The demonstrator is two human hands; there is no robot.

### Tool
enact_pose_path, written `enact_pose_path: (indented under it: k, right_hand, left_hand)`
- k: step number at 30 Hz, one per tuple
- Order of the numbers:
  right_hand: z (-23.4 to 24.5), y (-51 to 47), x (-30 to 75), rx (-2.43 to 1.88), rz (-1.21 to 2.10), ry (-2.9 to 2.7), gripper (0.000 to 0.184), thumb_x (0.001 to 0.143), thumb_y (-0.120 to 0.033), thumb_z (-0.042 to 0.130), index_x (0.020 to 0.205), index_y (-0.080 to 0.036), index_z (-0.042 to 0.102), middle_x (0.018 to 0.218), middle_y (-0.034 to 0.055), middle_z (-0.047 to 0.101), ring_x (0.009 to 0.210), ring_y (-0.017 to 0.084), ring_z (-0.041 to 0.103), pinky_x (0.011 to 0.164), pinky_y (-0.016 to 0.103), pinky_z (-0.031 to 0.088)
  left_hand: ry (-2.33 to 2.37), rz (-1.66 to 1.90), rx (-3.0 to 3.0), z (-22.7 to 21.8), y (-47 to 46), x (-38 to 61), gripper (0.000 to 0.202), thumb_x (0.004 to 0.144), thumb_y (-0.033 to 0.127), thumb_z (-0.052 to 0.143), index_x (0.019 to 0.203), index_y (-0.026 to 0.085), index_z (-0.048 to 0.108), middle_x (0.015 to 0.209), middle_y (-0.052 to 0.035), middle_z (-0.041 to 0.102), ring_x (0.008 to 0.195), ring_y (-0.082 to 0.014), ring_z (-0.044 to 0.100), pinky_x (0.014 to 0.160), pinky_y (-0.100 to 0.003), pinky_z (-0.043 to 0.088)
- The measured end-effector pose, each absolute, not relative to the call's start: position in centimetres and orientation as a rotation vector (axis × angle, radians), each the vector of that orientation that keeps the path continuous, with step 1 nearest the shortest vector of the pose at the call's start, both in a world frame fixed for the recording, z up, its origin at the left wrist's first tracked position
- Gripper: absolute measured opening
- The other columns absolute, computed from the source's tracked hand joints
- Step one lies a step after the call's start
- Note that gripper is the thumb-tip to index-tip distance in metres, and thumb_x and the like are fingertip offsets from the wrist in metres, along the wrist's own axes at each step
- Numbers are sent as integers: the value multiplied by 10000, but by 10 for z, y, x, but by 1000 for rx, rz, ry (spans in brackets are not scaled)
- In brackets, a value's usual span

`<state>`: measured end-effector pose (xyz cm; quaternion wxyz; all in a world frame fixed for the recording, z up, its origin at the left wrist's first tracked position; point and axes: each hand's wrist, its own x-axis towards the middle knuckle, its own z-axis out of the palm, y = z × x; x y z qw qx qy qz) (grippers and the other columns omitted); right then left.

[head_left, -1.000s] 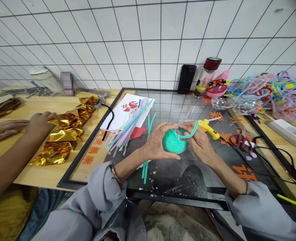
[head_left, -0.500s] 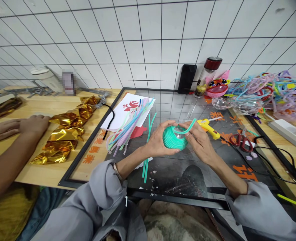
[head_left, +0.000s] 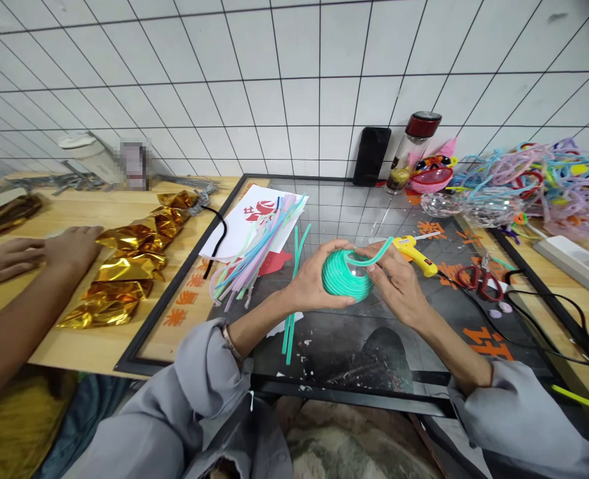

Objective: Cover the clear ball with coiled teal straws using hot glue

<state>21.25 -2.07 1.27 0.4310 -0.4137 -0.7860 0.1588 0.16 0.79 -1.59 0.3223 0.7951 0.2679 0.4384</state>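
Head view: from where I stand, the left hand (head_left: 308, 278) curls around a clear ball (head_left: 344, 285) wrapped in green cord (head_left: 382, 253); the right hand (head_left: 399, 283), fingers nearly closed, pinches the cord against the ball's right side. Beyond the ball, rightward, a red-lidded bottle (head_left: 407, 157) holds something yellowish (head_left: 399, 178).

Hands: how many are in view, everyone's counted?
4: the wearer's left hand, curled around the green-wrapped ball; the right hand, at the green strip; a co-worker's hand beside the gold foil; another hand near the picture's left edge.
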Motion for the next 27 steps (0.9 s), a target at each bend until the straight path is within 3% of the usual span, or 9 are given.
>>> enact_pose_path:
  k: [14,27]
  right_hand:
    - [14,-23,209,-990,341,-1970,336,1040,-359,436,1245,-271,687,1085,94,637,1054,249,597,921,457,517]
    - [13,-23,209,-1000,365,-1970,327,1038,-337,442,1255,-259,673,1091,93,615,1061,254,587,913,452,494]
  left_hand:
    - [623,1175,2215,-16,14,1,858,626,477,912,1342,238,504,1426,-175,525,1382,-371,500,1141,-608,423]
    - [691,1083,2124,-9,12,2,812,598,409,912,1281,227,511,1392,-155,519,1351,-357,507,1158,-581,402]
